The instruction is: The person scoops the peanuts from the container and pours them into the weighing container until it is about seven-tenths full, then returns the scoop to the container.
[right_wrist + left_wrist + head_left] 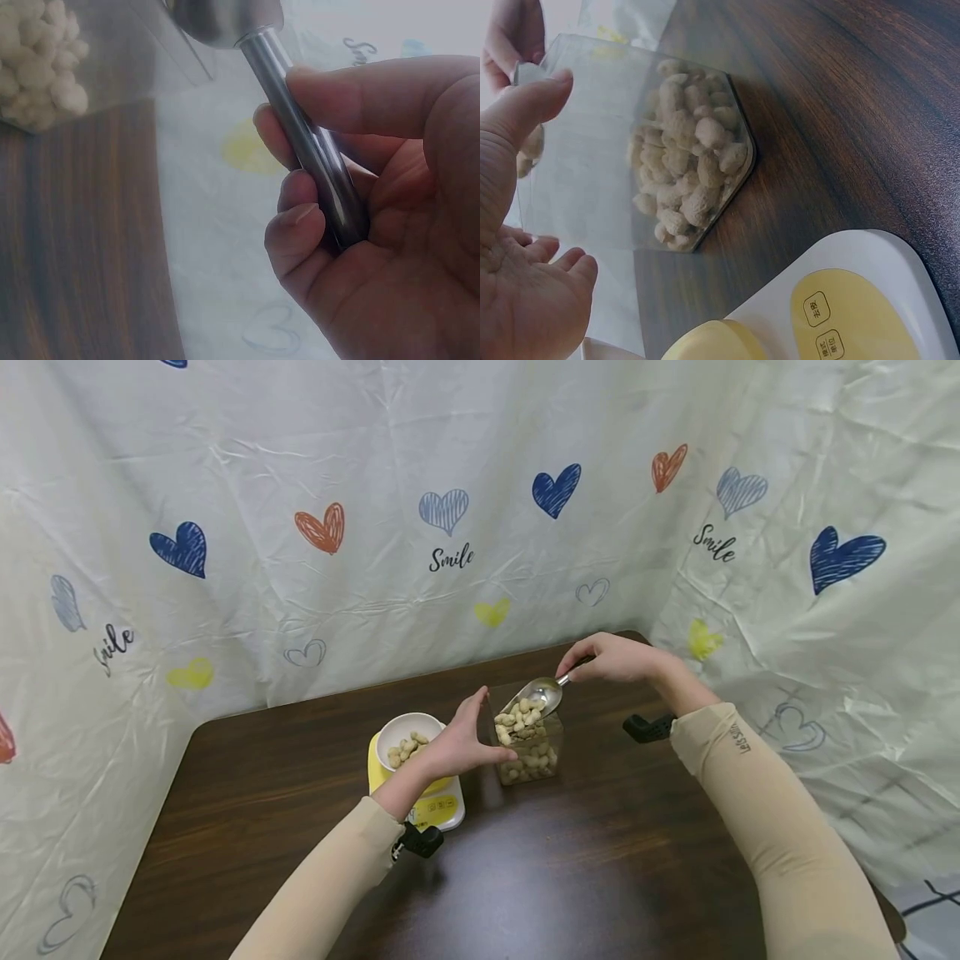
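Note:
A clear box [557,752] of unshelled peanuts [682,150] stands on the table. My left hand [457,745] holds it near its rim from the left, thumb on the near side and fingers spread toward the far side. In the right wrist view, my right hand [390,180] grips the dark, shiny handle [304,135] of a metal scoop [550,691], fingers curled round it. The scoop tilts down to the left at the box's mouth, with several peanuts [521,714] in its bowl.
Left of the box, a yellow and white kitchen scale [450,810] carries a white bowl [401,725] with some peanuts in it. My left forearm passes over the scale. A heart-printed white curtain [375,602] hangs behind the dark wooden table [262,777].

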{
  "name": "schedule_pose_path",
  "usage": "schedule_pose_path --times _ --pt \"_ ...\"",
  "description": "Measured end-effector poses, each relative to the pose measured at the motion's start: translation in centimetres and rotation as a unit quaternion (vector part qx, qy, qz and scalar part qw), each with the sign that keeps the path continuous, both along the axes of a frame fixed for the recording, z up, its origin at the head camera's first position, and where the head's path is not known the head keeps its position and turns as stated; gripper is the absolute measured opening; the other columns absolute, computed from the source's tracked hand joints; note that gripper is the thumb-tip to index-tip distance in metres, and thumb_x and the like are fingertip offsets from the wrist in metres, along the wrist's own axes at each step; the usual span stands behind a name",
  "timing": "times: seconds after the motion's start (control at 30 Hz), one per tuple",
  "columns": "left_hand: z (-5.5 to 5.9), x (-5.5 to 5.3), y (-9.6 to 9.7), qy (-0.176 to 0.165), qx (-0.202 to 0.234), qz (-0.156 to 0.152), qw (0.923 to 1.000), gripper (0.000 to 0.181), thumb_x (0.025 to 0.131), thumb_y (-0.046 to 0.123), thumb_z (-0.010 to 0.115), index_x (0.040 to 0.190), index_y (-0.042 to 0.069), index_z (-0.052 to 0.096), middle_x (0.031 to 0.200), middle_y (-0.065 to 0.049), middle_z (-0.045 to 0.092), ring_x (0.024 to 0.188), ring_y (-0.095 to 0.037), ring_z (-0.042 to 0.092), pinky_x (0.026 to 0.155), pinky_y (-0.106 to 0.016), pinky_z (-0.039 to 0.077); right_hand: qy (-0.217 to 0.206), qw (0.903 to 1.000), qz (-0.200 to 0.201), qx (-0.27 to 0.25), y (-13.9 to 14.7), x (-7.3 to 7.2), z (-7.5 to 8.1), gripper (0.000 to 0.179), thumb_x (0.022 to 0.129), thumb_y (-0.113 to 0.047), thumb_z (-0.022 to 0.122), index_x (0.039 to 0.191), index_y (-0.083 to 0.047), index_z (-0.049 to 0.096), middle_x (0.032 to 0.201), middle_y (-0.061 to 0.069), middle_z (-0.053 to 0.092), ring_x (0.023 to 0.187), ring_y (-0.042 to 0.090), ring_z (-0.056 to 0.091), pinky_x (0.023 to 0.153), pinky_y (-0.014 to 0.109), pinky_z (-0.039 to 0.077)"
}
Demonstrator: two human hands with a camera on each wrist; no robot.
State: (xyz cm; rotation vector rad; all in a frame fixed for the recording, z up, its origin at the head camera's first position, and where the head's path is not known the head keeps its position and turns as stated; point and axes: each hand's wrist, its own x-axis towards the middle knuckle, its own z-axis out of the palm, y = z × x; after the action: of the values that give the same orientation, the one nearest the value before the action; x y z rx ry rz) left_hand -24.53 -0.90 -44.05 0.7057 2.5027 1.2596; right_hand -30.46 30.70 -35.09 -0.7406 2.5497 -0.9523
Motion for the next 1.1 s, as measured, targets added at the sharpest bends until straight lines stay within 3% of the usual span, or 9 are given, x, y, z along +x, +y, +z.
schedule_pose_path --times 0.17,0.43,0.67,0.83,1.1 --pt "-0.1 -0.1 -0.1 -0.002 0.001 -0.002 1.0000 0.124 0.081 0.041 0.088 0.166 0.014 0.002 0.168 -0.012 0.015 0.151 -0.027 0.023 0.119 -0.043 0.027 0.009 0.9999 -0.010 -0.005 1.2 -0.1 0.1 0.020 0.099 -0.012 0.067 0.116 -0.007 0.076 0.113 0.006 0.071 0.105 0.026 0.061 0.092 0.047 0.048" --pt "-0.1 0.0 0.0 -0.003 -0.003 -0.003 1.0000 0.122 0.082 0.038 0.087 0.166 0.015 0.001 0.168 -0.012 0.014 0.151 -0.027 0.024 0.118 -0.045 0.028 -0.013 0.9984 -0.042 -0.037 2.9 0.3 -0.7 0.021 0.099 -0.015 0.069 0.116 -0.007 0.076 0.119 0.009 0.071 0.112 0.023 0.061 0.093 0.034 0.047" --pt "0.3 0.2 -0.4 -0.006 -0.010 -0.005 0.9999 0.130 0.080 0.045 0.088 0.165 0.019 -0.007 0.171 -0.011 0.001 0.155 -0.023 0.006 0.121 -0.046 0.020 0.000 0.9975 -0.049 -0.051 3.4 0.7 -1.3 0.021 0.100 -0.019 0.068 0.116 -0.008 0.077 0.123 0.009 0.070 0.112 0.022 0.061 0.090 0.032 0.048" --pt "1.2 0.5 -1.8 0.014 -0.001 -0.009 0.9999 0.130 0.078 0.054 0.086 0.165 0.028 -0.007 0.171 -0.002 0.000 0.155 -0.018 0.005 0.121 -0.046 0.020 0.007 0.9973 -0.048 -0.055 3.1 1.0 -1.1 0.023 0.102 -0.022 0.066 0.118 -0.009 0.076 0.125 0.009 0.069 0.109 0.021 0.060 0.089 0.037 0.048" --pt "3.9 0.2 -6.2 0.037 0.037 0.005 0.9986 0.118 0.080 0.051 0.086 0.165 0.036 0.006 0.168 0.010 0.015 0.152 -0.025 0.021 0.119 -0.047 0.025 0.006 0.9964 -0.048 -0.070 1.7 1.7 -0.1 0.025 0.102 -0.026 0.066 0.121 -0.013 0.075 0.127 0.006 0.068 0.117 0.028 0.058 0.093 0.036 0.047"
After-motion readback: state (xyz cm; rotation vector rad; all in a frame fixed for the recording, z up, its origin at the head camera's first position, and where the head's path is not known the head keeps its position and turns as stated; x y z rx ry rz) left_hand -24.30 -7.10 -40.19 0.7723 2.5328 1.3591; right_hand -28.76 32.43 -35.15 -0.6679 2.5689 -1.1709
